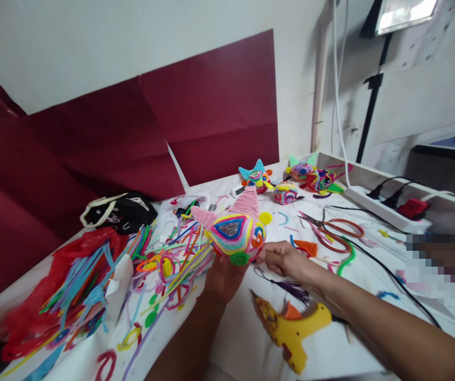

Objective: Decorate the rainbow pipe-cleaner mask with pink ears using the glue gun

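A craft figure wrapped in bright pipe cleaners [229, 228], with two pink pointed pieces on top, is raised above the table. My left hand [226, 276] is closed around its underside. At its lower right, my right hand [280, 257] pinches with its fingertips against the figure; whether a small part lies between them is hidden. Below my right hand are a dark purple tassel [291, 290] and a yellow hot glue gun [291, 330] lying on its side. Orange-handled scissors [336, 235] lie open beyond my right wrist.
Pipe cleaners [78, 286] spill from a red plastic bag [32, 309] at left, near a black pouch [126, 212]. Several finished-looking figures [256, 174] stand at the back. A white power strip [388, 210] with cables is at right. Pipe-cleaner scraps litter the table.
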The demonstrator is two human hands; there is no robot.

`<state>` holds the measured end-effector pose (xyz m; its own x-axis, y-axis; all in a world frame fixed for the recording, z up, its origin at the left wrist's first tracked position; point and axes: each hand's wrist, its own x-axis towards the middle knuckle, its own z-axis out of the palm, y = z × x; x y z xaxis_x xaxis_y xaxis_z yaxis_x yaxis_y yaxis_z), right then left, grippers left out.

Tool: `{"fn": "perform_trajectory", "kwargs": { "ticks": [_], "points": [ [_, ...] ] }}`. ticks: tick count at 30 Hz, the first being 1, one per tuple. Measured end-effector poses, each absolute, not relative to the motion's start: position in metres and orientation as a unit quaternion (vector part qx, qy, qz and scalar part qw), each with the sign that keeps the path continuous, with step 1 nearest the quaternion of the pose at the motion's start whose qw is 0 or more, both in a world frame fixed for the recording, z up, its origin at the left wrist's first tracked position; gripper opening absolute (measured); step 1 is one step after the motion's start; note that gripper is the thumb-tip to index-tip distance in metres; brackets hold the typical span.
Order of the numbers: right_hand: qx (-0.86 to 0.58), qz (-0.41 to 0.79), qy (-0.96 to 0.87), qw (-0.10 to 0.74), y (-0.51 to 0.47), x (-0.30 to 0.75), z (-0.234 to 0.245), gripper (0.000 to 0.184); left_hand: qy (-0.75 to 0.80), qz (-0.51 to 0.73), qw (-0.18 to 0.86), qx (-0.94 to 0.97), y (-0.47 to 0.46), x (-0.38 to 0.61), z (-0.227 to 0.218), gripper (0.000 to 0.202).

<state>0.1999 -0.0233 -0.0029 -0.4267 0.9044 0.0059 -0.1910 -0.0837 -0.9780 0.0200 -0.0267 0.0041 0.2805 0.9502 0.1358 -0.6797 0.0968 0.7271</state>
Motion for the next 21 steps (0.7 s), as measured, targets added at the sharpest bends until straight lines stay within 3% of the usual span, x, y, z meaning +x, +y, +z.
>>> {"fn": "perform_trajectory", "kwargs": {
  "ticks": [7, 14, 21],
  "points": [
    [-0.369, 0.643, -0.453, 0.494, -0.019, 0.219, 0.016, 0.034, 0.190, 0.582, 0.720, 0.327, -0.024, 0.020, 0.002, 0.039],
    [-0.383, 0.638, -0.438, 0.505, -0.020, 0.217, 0.013, 0.035, 0.179, 0.598, 0.709, 0.328, -0.023, 0.023, 0.004, 0.037],
    [-0.393, 0.609, -0.446, 0.525, -0.019, 0.222, 0.013, 0.034, 0.166, 0.598, 0.706, 0.341, -0.019, 0.022, 0.007, 0.055]
  ]
}}
